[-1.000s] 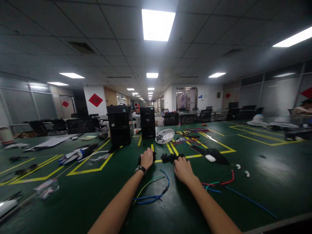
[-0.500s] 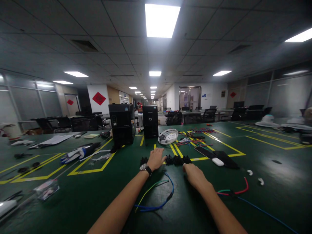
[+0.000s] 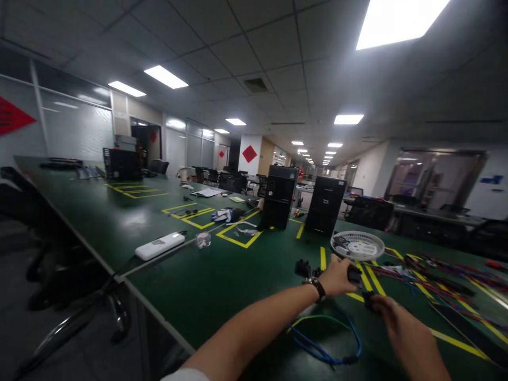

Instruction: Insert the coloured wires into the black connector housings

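Observation:
My left hand (image 3: 340, 275), with a watch on the wrist, is closed round a small black connector block (image 3: 354, 274) on the green table (image 3: 206, 275). More black connector blocks (image 3: 304, 268) lie just left of it. My right hand (image 3: 400, 317) is blurred by motion and pinches another small black piece (image 3: 368, 301) at its fingertips. A loop of blue and green wires (image 3: 329, 344) lies on the table between my forearms.
Two black computer towers (image 3: 280, 203) (image 3: 325, 205) stand beyond, with a white fan grille (image 3: 357, 245) to their right. Coloured wires (image 3: 428, 267) are strewn at right. A white power bank (image 3: 159, 246) lies near the table's left edge; office chairs stand below it.
The view has swung to the left, so the table edge and aisle now show. My left hand has closed on a connector block and my right hand has lifted a piece off the table.

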A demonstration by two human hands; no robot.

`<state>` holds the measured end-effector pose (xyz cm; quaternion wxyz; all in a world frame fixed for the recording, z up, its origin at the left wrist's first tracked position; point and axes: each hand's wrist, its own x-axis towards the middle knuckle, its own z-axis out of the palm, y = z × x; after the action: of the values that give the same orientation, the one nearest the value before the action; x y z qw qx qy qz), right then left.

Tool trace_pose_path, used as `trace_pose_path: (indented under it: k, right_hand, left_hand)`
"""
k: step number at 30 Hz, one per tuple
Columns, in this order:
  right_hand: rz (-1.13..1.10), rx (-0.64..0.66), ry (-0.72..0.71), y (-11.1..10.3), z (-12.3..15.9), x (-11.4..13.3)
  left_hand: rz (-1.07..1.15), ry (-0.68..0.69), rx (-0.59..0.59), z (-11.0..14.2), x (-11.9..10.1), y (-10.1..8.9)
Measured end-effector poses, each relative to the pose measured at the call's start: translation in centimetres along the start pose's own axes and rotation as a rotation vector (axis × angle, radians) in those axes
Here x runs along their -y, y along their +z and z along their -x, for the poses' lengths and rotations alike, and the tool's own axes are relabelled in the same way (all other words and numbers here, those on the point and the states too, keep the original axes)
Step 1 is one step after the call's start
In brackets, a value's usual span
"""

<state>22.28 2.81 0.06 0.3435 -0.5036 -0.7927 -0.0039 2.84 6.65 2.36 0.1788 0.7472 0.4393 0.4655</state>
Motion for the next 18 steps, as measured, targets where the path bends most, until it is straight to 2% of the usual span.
trace_pose_path:
  k: [2,5,7,13,18]
  right_hand:
    - [-0.024,-0.010,-0.044,0.1,0.0,1.0]
    - [-0.048,0.032,-0.102,0.4,0.1,2.4]
    - [-0.058,0.081,-0.122,0.6,0.0,3.0]
    - [-0.053,0.123,-0.147,0.6,0.0,3.5]
    - [-0.071,0.184,-0.115,0.7,0.6,3.7]
  left_hand:
    - [0.210,-0.081,-0.039,1.2,-0.8,-1.4]
    - [0.535,-0.232,-0.018,2.9,-1.9,-3.1]
    - [0.657,-0.292,-0.021,3.9,-2.3,-3.9]
    - [0.905,-0.327,0.026,6.2,-3.2,-4.2]
    - [0.883,-0.310,-0.005,7.9,-4.0,-3.7]
